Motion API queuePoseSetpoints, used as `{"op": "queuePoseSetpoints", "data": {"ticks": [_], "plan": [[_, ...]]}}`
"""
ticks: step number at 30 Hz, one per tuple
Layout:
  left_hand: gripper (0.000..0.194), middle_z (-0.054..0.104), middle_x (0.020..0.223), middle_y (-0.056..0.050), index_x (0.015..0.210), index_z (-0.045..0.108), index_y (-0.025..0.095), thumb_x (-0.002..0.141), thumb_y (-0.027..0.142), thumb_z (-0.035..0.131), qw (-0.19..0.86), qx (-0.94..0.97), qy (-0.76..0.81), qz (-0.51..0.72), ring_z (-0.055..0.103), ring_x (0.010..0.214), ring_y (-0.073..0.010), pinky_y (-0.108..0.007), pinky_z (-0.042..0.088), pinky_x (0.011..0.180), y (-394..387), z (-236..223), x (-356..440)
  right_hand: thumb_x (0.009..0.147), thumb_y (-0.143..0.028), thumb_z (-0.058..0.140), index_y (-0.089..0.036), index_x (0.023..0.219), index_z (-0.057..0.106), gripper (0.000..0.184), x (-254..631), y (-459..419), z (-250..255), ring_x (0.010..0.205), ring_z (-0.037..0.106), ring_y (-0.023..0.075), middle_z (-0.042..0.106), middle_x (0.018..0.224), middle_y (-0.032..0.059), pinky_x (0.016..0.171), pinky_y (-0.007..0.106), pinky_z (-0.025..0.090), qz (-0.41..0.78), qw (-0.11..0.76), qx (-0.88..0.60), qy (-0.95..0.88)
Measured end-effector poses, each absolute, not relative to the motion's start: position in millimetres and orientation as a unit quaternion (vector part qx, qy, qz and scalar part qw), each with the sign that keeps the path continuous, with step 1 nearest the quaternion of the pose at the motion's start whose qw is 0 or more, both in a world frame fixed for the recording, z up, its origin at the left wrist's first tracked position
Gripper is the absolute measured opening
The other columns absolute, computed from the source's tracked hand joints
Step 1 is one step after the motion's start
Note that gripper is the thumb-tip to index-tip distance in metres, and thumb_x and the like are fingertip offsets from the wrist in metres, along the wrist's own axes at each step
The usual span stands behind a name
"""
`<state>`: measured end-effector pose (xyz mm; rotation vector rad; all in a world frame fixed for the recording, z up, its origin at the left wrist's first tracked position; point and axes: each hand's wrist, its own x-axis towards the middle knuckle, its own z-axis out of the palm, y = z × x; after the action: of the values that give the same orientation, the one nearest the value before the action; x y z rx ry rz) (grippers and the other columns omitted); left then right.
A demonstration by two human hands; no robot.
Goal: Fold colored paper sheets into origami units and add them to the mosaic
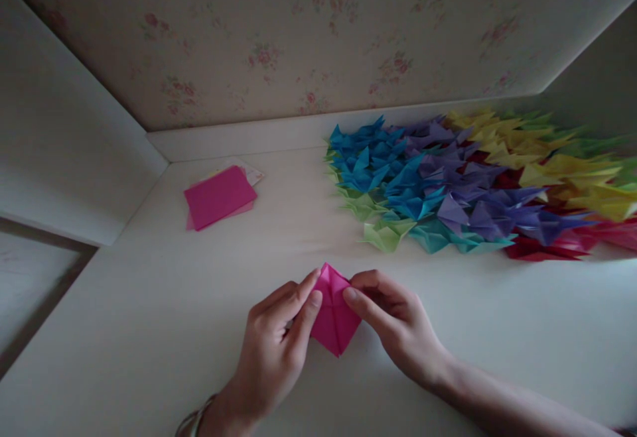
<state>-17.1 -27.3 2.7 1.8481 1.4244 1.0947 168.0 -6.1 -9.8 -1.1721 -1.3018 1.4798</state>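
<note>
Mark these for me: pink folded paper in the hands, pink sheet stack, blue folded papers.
pink folded paper [336, 316]: head view, its facing side, near the centre crease.
pink sheet stack [220, 197]: head view, middle of top sheet.
blue folded papers [367, 175]: head view, a piece near the group's middle.

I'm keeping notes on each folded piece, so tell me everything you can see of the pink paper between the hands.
The pink paper is folded into a diamond, seemingly thin and layered, with one crease down its middle and another across. One corner points away from the person, the opposite one toward them. The left hand pinches its left side, the right hand its right. Whether it touches the white tabletop is unclear.
</note>
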Motion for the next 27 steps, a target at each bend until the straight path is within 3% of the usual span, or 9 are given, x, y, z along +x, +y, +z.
{"op": "queuePoseSetpoints", "data": {"ticks": [8,12,18,27], "plan": [[0.031,0.068,0.074,-0.001,0.125,0.068,0.020,0.096,0.014,0.056,0.274,0.698,0.497,0.437,0.063,0.063,-0.0112,-0.019,0.050,0.058,-27.0,2.9,-15.1,0.093,-0.037,0.064,-0.019,0.091,0.071,0.019,167.6,-5.2,-8.8,0.078,0.061,0.0165,0.068,0.086,0.0036,0.069,0.026,0.049,0.568,0.423,-0.440,-0.552],[0.031,0.076,0.088,-0.004,0.125,0.068,0.022,0.097,0.016,0.056,0.297,0.692,0.502,0.425,0.069,0.075,-0.0138,-0.021,0.055,0.066,-27.2,1.4,-14.9,0.094,-0.034,0.063,-0.019,0.089,0.069,0.017,165.9,-4.4,-8.3,0.085,0.064,0.0179,0.070,0.094,0.0055,0.076,0.028,0.051,0.555,0.448,-0.426,-0.557],[0.032,0.074,0.122,-0.008,0.127,0.067,0.023,0.098,0.019,0.055,0.327,0.677,0.534,0.387,0.072,0.103,-0.0197,-0.025,0.059,0.083,-29.8,2.0,-15.3,0.096,-0.038,0.059,-0.019,0.088,0.068,0.023,165.0,-6.0,-9.1,0.076,0.062,0.0175,0.070,0.087,0.0058,0.068,0.027,0.051,0.541,0.426,-0.460,-0.560],[0.031,0.076,0.117,-0.009,0.125,0.068,0.020,0.097,0.020,0.055,0.306,0.695,0.533,0.374,0.074,0.099,-0.0198,-0.024,0.060,0.082,-25.7,1.3,-15.5,0.096,-0.037,0.059,-0.019,0.092,0.069,0.022,164.4,-10.4,-16.8,0.067,0.058,0.0154,0.070,0.080,0.0044,0.060,0.026,0.048,0.498,0.410,-0.489,-0.587]]}}
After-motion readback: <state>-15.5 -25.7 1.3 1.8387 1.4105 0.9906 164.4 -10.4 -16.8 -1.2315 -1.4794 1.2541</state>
